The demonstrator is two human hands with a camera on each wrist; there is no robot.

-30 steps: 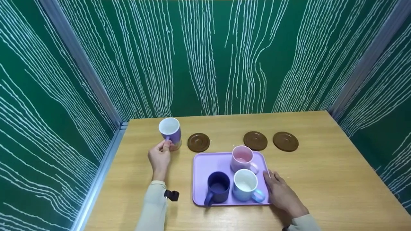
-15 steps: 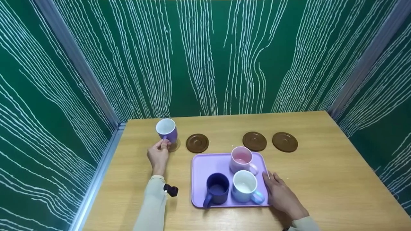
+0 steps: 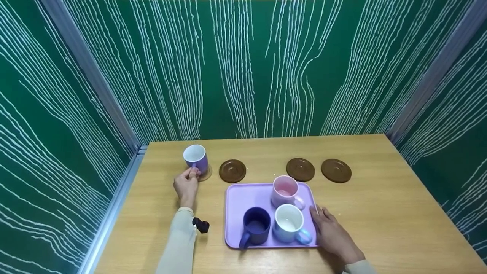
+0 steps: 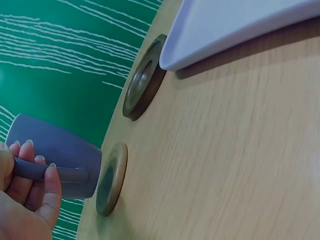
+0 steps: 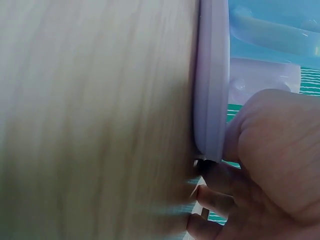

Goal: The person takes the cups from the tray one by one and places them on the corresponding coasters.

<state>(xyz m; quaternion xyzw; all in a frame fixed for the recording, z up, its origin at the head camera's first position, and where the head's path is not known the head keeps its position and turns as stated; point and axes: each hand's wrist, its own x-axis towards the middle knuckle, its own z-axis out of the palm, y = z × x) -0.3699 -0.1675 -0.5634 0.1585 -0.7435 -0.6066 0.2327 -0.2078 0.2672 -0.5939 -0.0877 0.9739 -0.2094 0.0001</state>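
while fingers (image 4: 51,196) grip its handle (image 4: 74,174), mug (image 4: 62,145) hangs beyond

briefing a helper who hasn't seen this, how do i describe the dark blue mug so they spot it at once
On the wooden table, find the purple tray that the right hand touches. The dark blue mug stands by its near edge, just left of the light blue mug. Unlike that one and the pink mug, it is dark inside and out.
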